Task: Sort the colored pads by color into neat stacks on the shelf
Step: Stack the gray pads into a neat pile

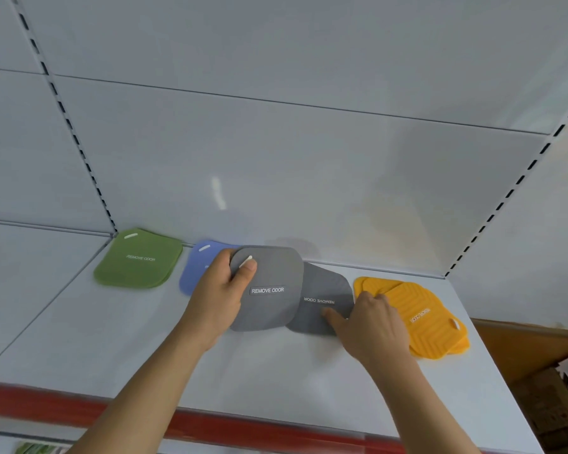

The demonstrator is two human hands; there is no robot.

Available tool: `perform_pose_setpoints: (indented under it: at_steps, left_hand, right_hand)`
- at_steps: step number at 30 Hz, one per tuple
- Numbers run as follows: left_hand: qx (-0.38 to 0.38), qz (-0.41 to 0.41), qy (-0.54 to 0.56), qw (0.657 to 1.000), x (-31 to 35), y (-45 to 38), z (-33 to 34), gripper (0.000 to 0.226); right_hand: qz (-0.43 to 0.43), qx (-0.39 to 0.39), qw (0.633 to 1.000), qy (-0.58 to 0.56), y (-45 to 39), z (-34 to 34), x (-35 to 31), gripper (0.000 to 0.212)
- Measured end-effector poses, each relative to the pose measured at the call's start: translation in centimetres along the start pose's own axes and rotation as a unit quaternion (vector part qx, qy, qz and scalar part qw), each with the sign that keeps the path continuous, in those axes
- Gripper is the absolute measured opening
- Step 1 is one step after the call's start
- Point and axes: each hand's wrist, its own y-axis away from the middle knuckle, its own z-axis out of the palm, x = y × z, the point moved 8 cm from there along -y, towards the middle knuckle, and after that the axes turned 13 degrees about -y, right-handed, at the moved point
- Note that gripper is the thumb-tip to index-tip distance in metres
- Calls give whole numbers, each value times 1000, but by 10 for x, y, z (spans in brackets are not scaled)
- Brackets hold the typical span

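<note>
On the white shelf (89, 339) lie a green pad stack (139, 259) at the back left, a blue pad (194, 267) partly hidden behind my left hand, a darker grey pad (325, 290) flat in the middle, and an untidy orange pad stack (423, 316) to the right. My left hand (218, 296) grips a lighter grey pad (273, 290) by its upper left corner, holding it over the blue pad and overlapping the darker grey one. My right hand (368, 322) rests with fingers spread on the darker grey pad's lower right edge, touching the orange stack's left side.
The shelf's white back panel (276, 158) with slotted uprights rises right behind the pads. A red strip (210, 424) runs along the shelf's front edge. Cardboard boxes (545, 388) sit low at the right, beyond the shelf's end.
</note>
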Motion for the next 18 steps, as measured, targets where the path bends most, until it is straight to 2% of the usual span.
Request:
perform_pose_setpoints:
  at_steps: [4,7,9,12,15,18]
  left_hand:
    - [14,5,-38,999,-3,-2,-4,18]
    - [10,1,-12,1000,-4,-2,-5,21]
    - [1,-4,17,1000,-4,-2,-5,17]
    - [-10,-5,44,999,-2,-1,-7,17]
    - [-12,-22,78,997,-2,-1,-13,18]
    - [-35,-40,95,994,-2,-4,-13,20]
  right_hand:
    - [30,-51,996,-62,-7,0,-1,57]
    - [4,-8,987,-157,-2,-12,-8,29]
    - [-41,-9,980,-196,4,-18,-19,14]
    - [-167,8,966,-200,16,-47,-38,25]
    - [-293,32,934,-203,31,-104,-62,33]
    - [-381,-19,908,-171,49,-137,-95,36]
